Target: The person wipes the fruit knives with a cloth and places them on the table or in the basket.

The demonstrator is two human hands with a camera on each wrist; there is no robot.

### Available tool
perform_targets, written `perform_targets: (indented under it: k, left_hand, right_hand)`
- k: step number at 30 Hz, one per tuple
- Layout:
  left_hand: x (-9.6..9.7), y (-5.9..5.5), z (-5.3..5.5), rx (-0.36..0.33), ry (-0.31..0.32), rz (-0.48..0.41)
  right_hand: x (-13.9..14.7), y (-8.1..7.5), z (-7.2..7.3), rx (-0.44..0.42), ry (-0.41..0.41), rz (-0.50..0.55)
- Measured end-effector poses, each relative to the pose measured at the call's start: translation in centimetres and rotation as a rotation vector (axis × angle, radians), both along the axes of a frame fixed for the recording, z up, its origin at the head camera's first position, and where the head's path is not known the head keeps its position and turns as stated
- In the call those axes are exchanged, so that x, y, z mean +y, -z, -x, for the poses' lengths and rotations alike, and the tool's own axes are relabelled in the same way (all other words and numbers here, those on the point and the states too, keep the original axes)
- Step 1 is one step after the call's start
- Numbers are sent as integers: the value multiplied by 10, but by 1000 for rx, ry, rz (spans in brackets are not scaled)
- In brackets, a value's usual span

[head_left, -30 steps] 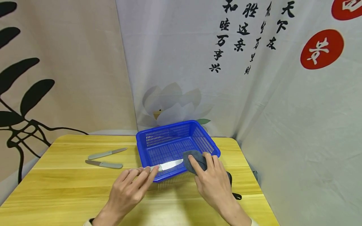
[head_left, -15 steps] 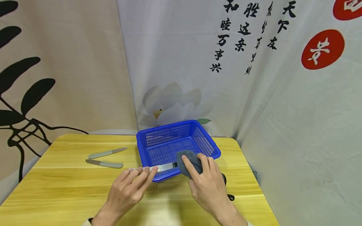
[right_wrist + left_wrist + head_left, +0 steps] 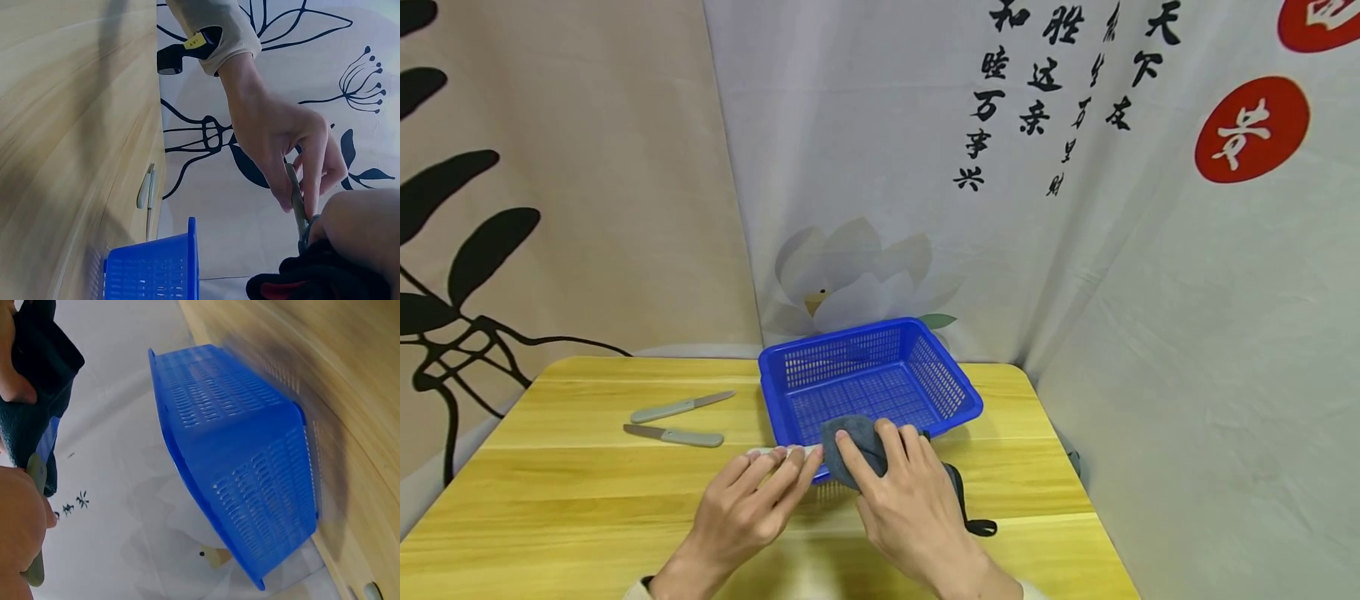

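Observation:
My left hand (image 3: 741,504) pinches a knife (image 3: 297,194) by its pale grey-green handle, above the near rim of a blue plastic basket (image 3: 835,335). With my right hand (image 3: 917,512) I grip a dark grey cloth (image 3: 861,429) folded round the blade. In the left wrist view, a short strip of the blade (image 3: 47,437) shows between handle and cloth; the rest is covered. Both hands are close together, the cloth almost touching the left fingertips. Two similar knives, one farther back (image 3: 662,412) and one nearer (image 3: 692,438), lie on the table left of the basket.
The yellow wood-grain table (image 3: 587,500) ends at a printed fabric curtain (image 3: 850,125) behind and to the right. A dark loop (image 3: 981,527) hangs below my right wrist. In the right wrist view, a black device (image 3: 187,47) sits at the left sleeve.
My right hand has slid the cloth leftward along the blade, from near its tip to the handle end. The left hand and its knife stay nearly in place.

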State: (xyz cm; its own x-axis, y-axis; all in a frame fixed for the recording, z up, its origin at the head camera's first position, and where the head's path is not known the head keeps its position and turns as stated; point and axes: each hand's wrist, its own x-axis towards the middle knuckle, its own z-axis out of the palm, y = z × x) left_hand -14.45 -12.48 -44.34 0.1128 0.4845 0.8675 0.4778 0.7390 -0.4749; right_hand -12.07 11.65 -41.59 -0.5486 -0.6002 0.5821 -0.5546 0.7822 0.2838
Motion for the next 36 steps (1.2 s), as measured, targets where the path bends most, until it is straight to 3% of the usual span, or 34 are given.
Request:
perform_targets:
  k: [9,22,36]
  left_hand:
    - [0,1,1,10,-5,-23]
    - [-1,-8,-1,34,2,-58]
    - [-9,-1,0,-10,-24,-41]
  right_hand:
    - [5,0,6,45,-5,1]
    - [27,-1,14,-2,58,0]
    - [62,10,25,-16,136,118]
